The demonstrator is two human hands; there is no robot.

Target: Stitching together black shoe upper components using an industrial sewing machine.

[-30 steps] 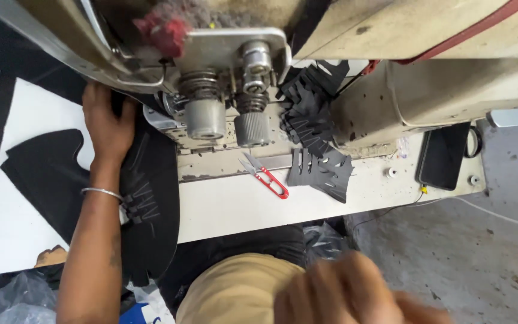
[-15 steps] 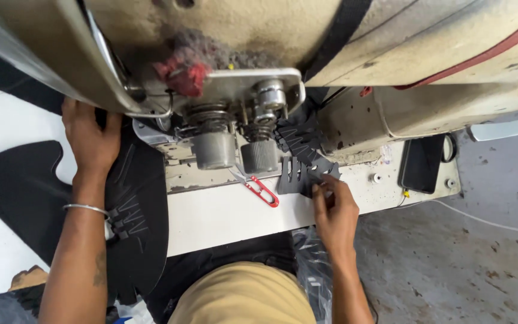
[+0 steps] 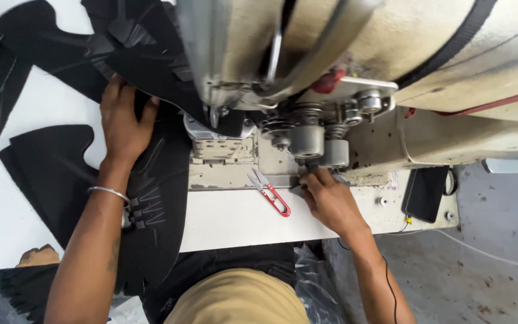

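Observation:
My left hand point(image 3: 122, 123) lies flat on a black cut piece of material point(image 3: 157, 198), pressing it against the white table beside the needle end of a large beige sewing machine point(image 3: 355, 78). A metal bangle sits on that wrist. My right hand point(image 3: 329, 201) reaches under the machine's metal rollers point(image 3: 307, 139), fingertips at the base of the machine on a small dark piece that is mostly hidden. Red-handled thread snips point(image 3: 273, 195) lie on the table just left of my right hand.
More black cut pieces point(image 3: 43, 168) lie on the white table point(image 3: 235, 219) to the left and at the top left. A dark phone point(image 3: 424, 193) with a cable rests at the table's right end. Grey concrete floor point(image 3: 487, 258) lies beyond the right edge.
The view has shifted right and closer. My right hand has moved from the stack of black pieces to just under the rollers. The left hand stays on the black material.

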